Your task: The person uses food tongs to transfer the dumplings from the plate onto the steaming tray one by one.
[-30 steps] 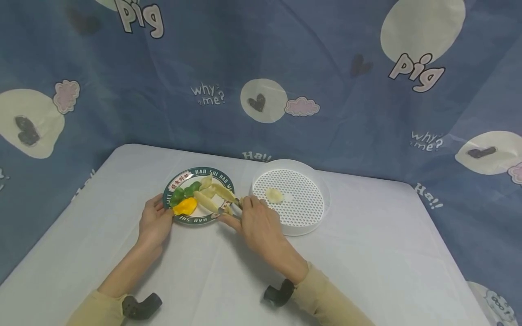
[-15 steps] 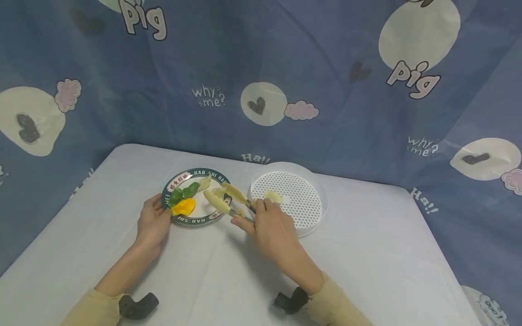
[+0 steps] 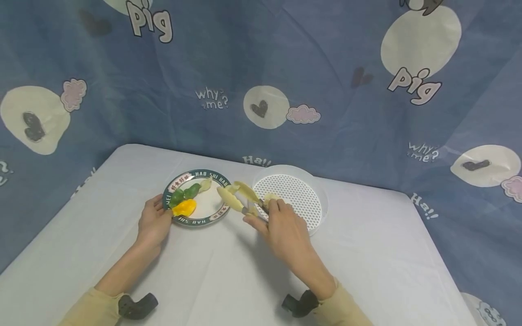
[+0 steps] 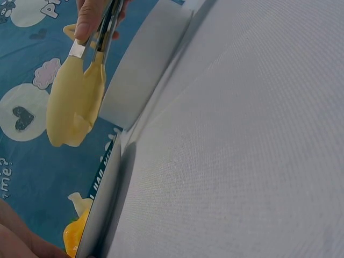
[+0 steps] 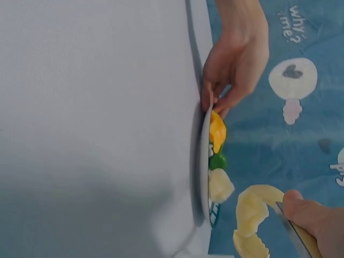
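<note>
My left hand [image 3: 155, 224] grips the near left rim of a green-edged plate [image 3: 198, 222]. Two green pieces [image 3: 190, 190], a glossy yellow piece [image 3: 185, 207] and a pale, dumpling-like piece [image 3: 205, 184] lie on it. My right hand [image 3: 285, 233] holds tongs [image 3: 230, 199] with pale yellow tips, raised above the table between plate and strainer. A pale lump [image 4: 81, 126] shows between the tong tips; its exact kind is unclear. The white perforated tray [image 3: 294, 183] to the right bears another pale piece [image 3: 272, 196], partly hidden by the hand and tongs.
A white cloth [image 3: 367, 253] covers the table. Behind it hangs a blue printed curtain [image 3: 195, 131]. A dark camera mount [image 3: 137, 306] sits on the left wrist, and a similar mount [image 3: 301, 304] on the right.
The right hand has drawn the tongs rightward, off the plate and toward the perforated tray, with a pale piece between the tips. The left hand keeps its grip on the plate.
</note>
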`<move>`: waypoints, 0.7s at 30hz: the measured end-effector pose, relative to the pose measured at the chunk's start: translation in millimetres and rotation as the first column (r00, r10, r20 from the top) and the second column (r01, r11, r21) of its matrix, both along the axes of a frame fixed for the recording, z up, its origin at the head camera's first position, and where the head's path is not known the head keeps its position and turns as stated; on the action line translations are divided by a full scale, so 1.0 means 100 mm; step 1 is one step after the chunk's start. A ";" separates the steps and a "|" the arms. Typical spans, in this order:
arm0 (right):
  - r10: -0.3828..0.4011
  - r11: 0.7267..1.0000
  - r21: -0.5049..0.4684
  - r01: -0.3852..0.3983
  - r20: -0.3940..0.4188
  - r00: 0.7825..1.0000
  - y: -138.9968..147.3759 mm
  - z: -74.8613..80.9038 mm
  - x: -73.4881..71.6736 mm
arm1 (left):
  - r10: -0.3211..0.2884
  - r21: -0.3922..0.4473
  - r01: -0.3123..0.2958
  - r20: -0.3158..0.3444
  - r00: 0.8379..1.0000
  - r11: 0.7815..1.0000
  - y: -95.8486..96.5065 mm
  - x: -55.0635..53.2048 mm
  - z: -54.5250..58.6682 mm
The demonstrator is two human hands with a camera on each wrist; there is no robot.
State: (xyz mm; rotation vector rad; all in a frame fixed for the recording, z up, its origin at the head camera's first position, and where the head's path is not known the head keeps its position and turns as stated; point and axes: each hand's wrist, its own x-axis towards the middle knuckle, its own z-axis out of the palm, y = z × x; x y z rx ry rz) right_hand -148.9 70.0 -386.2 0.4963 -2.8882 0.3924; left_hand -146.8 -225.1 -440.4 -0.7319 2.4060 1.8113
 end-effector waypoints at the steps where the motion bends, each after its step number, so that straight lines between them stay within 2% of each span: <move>1: -0.005 1.000 0.001 0.005 0.003 1.000 0.01 0.00 0.00 | 0.002 0.000 -0.002 0.000 1.000 1.000 0.00 0.00 0.00; 13: -0.062 0.998 -0.015 0.063 0.022 0.998 0.23 0.06 0.00 | 0.006 -0.001 -0.006 -0.001 1.000 1.000 0.01 0.01 -0.01; 21: -0.099 0.995 -0.006 0.100 0.035 0.994 0.40 0.13 -0.07 | 0.010 0.001 -0.010 -0.006 1.000 1.000 0.01 0.01 0.01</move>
